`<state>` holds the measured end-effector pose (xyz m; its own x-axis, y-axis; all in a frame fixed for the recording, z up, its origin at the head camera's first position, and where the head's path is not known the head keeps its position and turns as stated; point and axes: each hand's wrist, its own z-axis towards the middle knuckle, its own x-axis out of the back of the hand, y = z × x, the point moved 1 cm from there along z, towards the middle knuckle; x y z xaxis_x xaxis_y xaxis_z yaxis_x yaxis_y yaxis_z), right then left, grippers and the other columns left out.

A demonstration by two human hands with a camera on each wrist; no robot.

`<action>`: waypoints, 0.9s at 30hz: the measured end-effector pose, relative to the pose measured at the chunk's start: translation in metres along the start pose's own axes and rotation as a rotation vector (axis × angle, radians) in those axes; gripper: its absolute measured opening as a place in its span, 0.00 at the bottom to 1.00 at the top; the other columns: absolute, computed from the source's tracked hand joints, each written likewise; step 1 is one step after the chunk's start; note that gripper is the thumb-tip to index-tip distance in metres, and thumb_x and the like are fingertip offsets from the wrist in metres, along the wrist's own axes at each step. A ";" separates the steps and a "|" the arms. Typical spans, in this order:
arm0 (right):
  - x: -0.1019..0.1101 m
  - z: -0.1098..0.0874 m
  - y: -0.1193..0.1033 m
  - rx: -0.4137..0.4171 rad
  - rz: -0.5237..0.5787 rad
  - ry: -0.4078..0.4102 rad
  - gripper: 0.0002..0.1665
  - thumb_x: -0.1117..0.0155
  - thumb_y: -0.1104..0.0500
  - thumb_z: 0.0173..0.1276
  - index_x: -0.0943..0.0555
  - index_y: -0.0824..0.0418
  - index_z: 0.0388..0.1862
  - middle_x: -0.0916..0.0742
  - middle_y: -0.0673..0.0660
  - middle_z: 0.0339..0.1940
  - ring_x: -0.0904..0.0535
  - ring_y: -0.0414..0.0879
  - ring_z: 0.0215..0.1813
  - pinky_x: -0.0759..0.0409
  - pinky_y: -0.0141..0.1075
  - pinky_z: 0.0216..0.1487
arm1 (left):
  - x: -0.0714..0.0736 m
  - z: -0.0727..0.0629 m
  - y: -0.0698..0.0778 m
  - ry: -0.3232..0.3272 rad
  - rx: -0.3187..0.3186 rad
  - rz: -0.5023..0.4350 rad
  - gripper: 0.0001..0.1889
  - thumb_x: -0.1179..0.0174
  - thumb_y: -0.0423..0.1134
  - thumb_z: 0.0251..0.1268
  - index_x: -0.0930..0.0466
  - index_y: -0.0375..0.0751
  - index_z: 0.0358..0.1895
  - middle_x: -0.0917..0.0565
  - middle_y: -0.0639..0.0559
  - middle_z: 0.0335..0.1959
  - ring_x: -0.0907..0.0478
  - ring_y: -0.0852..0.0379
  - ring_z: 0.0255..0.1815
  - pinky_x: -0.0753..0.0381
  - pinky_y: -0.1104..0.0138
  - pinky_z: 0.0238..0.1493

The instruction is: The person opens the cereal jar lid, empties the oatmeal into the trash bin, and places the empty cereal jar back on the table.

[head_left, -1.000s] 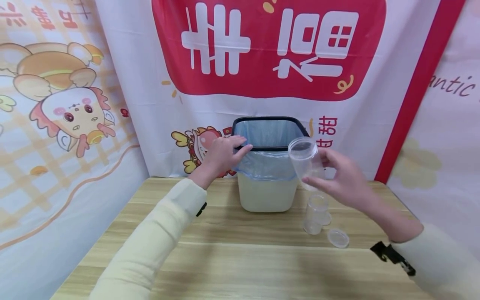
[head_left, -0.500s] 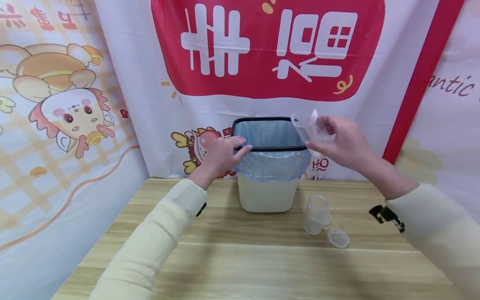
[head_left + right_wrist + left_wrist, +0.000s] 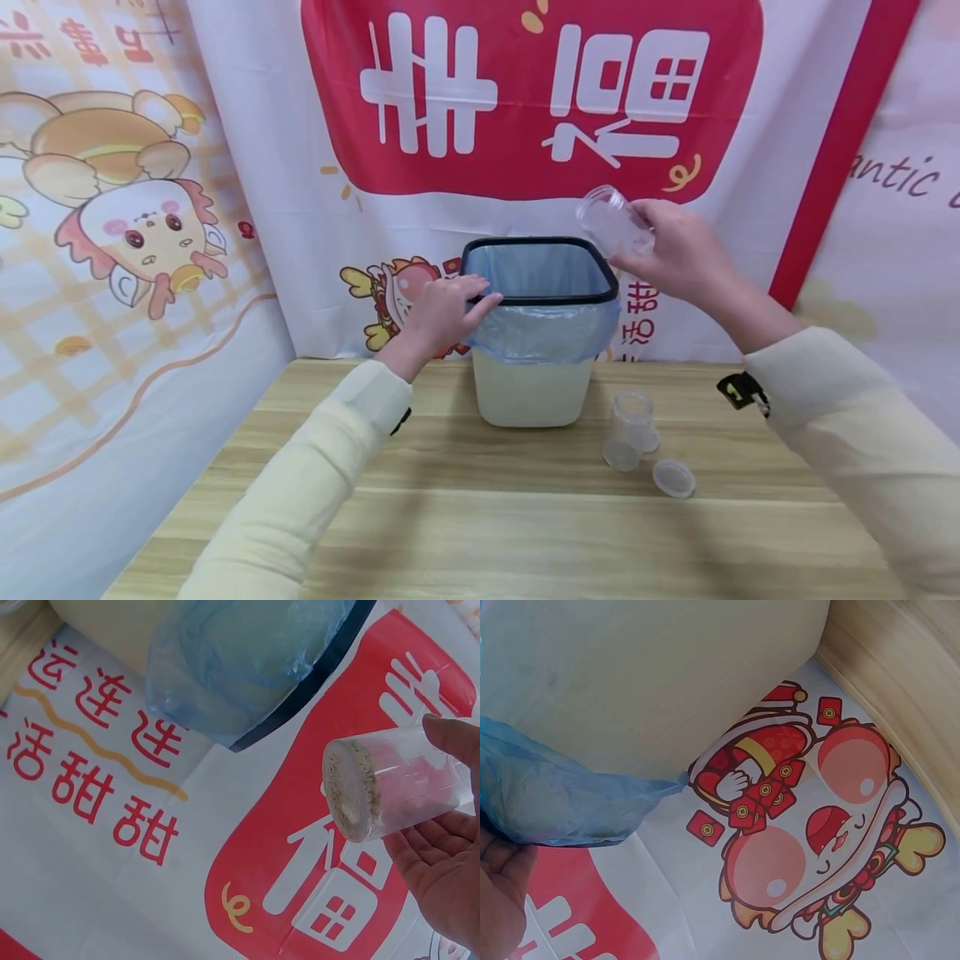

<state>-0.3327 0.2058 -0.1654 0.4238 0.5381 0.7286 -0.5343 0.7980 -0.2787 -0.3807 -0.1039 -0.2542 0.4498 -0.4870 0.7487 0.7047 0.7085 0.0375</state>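
Note:
A cream trash bin [image 3: 531,392] with a black rim, lined with a translucent blue bag [image 3: 543,332], stands on the table. My left hand [image 3: 442,312] grips the bin's left rim; in the left wrist view only part of that hand [image 3: 502,892] shows beside the bag. My right hand [image 3: 678,254] holds a clear plastic jar [image 3: 611,221] above the bin's right rim. The jar is tilted, its mouth toward the upper left. In the right wrist view, brownish grainy bits lie around the base of the jar [image 3: 394,780], between my thumb and fingers.
A second clear jar [image 3: 628,432] stands upright on the table [image 3: 480,533], right of the bin. One round clear lid [image 3: 674,478] lies in front of it, another [image 3: 651,442] partly behind it. A printed cloth [image 3: 300,275] hangs close behind the bin.
My right hand has lifted the clear jar up from beside the bin to above its right rim, tilting it further. My left hand stays on the rim.

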 end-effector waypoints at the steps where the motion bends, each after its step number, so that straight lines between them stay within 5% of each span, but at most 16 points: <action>1: 0.000 0.003 0.000 0.005 -0.009 -0.004 0.43 0.22 0.52 0.53 0.29 0.62 0.66 0.21 0.62 0.58 0.24 0.57 0.53 0.20 0.57 0.49 | 0.000 0.000 0.000 0.000 0.000 -0.001 0.21 0.43 0.50 0.70 0.17 0.38 0.54 0.17 0.43 0.53 0.21 0.49 0.56 0.24 0.57 0.58; 12: -0.010 0.029 0.003 0.003 -0.168 -0.105 0.48 0.21 0.53 0.52 0.33 0.62 0.70 0.24 0.66 0.61 0.26 0.62 0.56 0.22 0.60 0.50 | 0.000 0.001 -0.001 -0.011 0.007 0.003 0.21 0.43 0.50 0.70 0.17 0.38 0.54 0.18 0.43 0.54 0.21 0.49 0.57 0.24 0.58 0.58; 27: -0.034 0.047 0.000 0.243 -0.474 -0.173 0.42 0.20 0.60 0.49 0.28 0.67 0.62 0.22 0.68 0.57 0.24 0.64 0.57 0.23 0.55 0.55 | 0.000 0.001 -0.001 -0.032 0.033 0.003 0.21 0.43 0.51 0.71 0.18 0.39 0.56 0.18 0.44 0.55 0.22 0.50 0.58 0.25 0.58 0.59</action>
<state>-0.3816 0.1746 -0.1610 0.5436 0.0668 0.8367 -0.4763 0.8454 0.2419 -0.3820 -0.1037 -0.2533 0.4336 -0.4690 0.7695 0.6849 0.7264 0.0568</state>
